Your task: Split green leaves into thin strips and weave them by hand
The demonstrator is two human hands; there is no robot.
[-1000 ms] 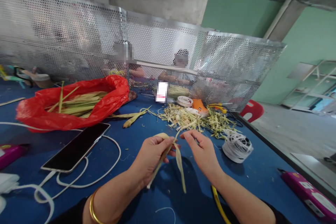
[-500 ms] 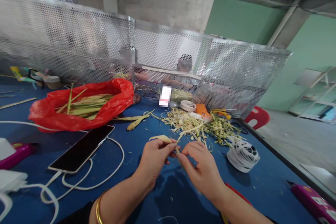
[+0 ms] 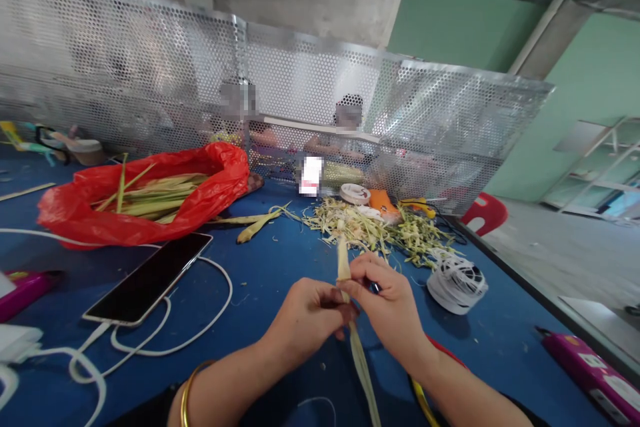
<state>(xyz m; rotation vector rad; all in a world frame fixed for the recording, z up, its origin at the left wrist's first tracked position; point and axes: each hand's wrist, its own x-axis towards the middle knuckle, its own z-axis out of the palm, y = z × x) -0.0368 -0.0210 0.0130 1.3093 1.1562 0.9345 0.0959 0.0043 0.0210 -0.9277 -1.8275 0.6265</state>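
Between my two hands runs a pale, flat strip of dried leaf [image 3: 364, 363]. Its upper end points away from me and its long tail hangs down toward the table's near edge. My left hand [image 3: 313, 313] is closed, pinching the strip between thumb and fingers. Just above it, my right hand [image 3: 383, 287] grips the strip too, fingertips close to the left ones. Part of the pinch is hidden behind the fingers. Beyond the hands lies a heap of shredded leaf scraps [image 3: 345, 217]. A roll of white flat strapping [image 3: 456, 283] sits right of my right hand.
On the left, a red plastic bag [image 3: 75, 213] holds long leaf strips, with a phone [image 3: 150, 283] and white cable [image 3: 227, 297] nearer me. Purple boxes [image 3: 593, 373] lie at both sides. A perforated metal screen [image 3: 300, 87] stands behind the table; people sit beyond it.
The strip has turned: its far end now points straight away from me, its tail toward me. My left hand has moved slightly right and down, below the right fingertips.
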